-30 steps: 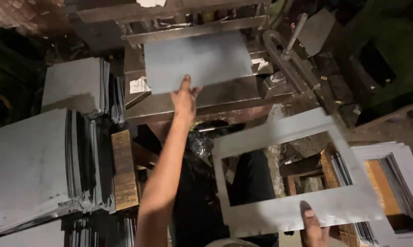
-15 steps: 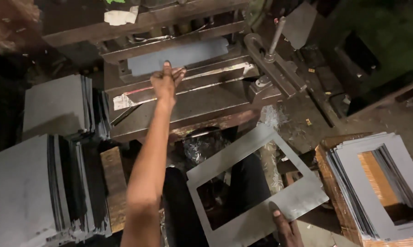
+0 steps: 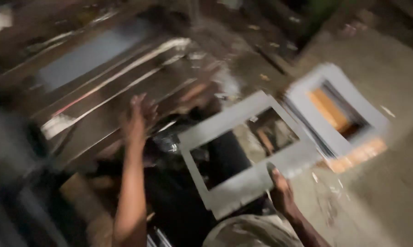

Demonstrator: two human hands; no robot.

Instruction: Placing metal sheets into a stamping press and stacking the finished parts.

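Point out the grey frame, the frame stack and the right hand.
grey frame (image 3: 286, 161), head view, lower right bar.
frame stack (image 3: 307, 89), head view, top frame's left bar.
right hand (image 3: 282, 192), head view, back of hand.

My right hand (image 3: 282, 192) grips the frame (image 3: 247, 153) at its near edge; the stack (image 3: 337, 112) lies beyond my fingertips, the press (image 3: 101, 87) ahead of my left hand (image 3: 140, 116).

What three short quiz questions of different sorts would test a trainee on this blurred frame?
1. True or false: the right hand holds the grey frame by its lower edge.
2. What lies right of the frame? A) stack of frames B) a bucket
3. What does the left hand hold?

Key: 1 true; 2 A; 3 nothing, it is open and raised before the press.
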